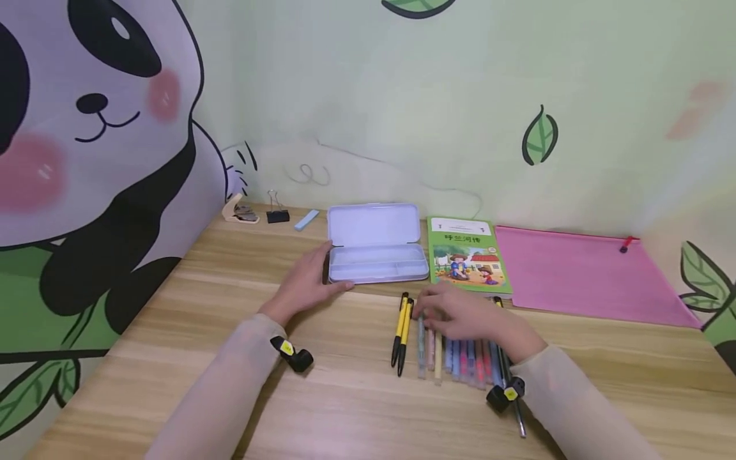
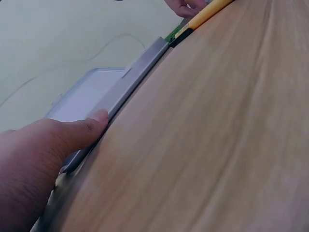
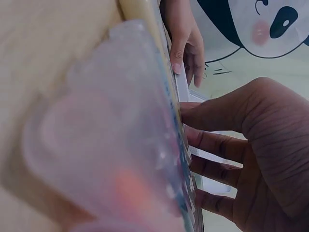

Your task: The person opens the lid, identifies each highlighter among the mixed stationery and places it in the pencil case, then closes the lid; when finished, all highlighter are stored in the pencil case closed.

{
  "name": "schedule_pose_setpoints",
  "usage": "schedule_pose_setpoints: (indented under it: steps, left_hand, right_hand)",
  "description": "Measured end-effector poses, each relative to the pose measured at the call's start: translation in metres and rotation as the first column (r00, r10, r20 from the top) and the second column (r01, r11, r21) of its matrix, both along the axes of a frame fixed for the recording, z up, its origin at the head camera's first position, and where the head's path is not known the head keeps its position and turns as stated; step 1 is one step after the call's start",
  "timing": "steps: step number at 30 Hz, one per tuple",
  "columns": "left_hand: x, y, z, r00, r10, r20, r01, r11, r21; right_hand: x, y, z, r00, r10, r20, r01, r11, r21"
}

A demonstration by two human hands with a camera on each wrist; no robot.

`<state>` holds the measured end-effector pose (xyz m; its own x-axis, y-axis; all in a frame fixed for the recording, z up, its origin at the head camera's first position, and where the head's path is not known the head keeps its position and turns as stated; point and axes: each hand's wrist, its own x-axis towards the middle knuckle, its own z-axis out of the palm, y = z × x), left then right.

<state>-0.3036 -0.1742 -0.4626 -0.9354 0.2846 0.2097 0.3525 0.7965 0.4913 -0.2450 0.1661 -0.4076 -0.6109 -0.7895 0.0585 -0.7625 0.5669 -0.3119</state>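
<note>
An open lavender pencil case lies on the table with its lid leaning back and its compartments bare. My left hand holds its left end, thumb along the front edge and fingers at the left side. To the right, my right hand reaches over a row of colored pens, fingertips touching their far ends. Its thumb and fingers are spread apart in the right wrist view. Two yellow-and-black pens lie left of the row. A dark pen lies partly under the right wrist.
A green book lies right of the case, with a pink zip pouch beyond it. At the back left are a small beige stapler-like tool, a black binder clip and a light blue stick. A painted wall bounds the table.
</note>
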Motion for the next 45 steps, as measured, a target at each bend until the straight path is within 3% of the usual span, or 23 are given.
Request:
schedule_pose_setpoints:
  steps: [7, 12, 17, 23, 28, 33, 37, 45]
  left_hand:
    - [0.0, 0.003, 0.0, 1.0, -0.001, 0.002, 0.001, 1.0, -0.006]
    - [-0.001, 0.001, -0.001, 1.0, 0.006, -0.004, -0.006, 1.0, 0.006]
    - [-0.001, 0.001, 0.0, 1.0, 0.013, 0.004, -0.013, 1.0, 0.007]
    - [0.001, -0.001, 0.002, 0.999, 0.023, 0.035, -0.023, 1.0, 0.012]
    - [0.0, -0.001, 0.001, 0.998, 0.018, 0.053, -0.02, 0.999, 0.039]
    - [-0.002, 0.0, 0.0, 0.997, 0.0, 0.077, -0.011, 0.989, 0.144]
    - [-0.004, 0.0, 0.0, 0.996, -0.013, 0.087, -0.003, 0.982, 0.186]
    - [-0.004, 0.0, 0.001, 0.993, 0.027, 0.112, -0.047, 0.983, 0.175]
  right_hand:
    - [0.003, -0.002, 0.0, 0.999, -0.016, -0.031, 0.017, 1.0, 0.024]
    - [-0.001, -0.004, 0.001, 0.999, 0.034, -0.029, -0.033, 0.999, 0.04]
    - [-0.009, -0.003, 0.002, 0.994, 0.043, 0.101, -0.048, 0.998, 0.042]
    - [-0.014, 0.0, 0.004, 0.971, 0.02, 0.239, -0.028, 0.999, 0.032]
    - [-0.019, 0.012, 0.005, 0.962, 0.036, 0.271, -0.03, 0.999, -0.023]
    - [-0.021, 0.027, 0.019, 0.95, 0.016, 0.312, 0.029, 0.99, -0.141]
    - [-0.019, 0.034, 0.035, 0.943, -0.028, 0.333, 0.128, 0.951, -0.282]
    - [-0.021, 0.004, 0.063, 0.922, -0.162, 0.352, 0.331, 0.801, -0.498]
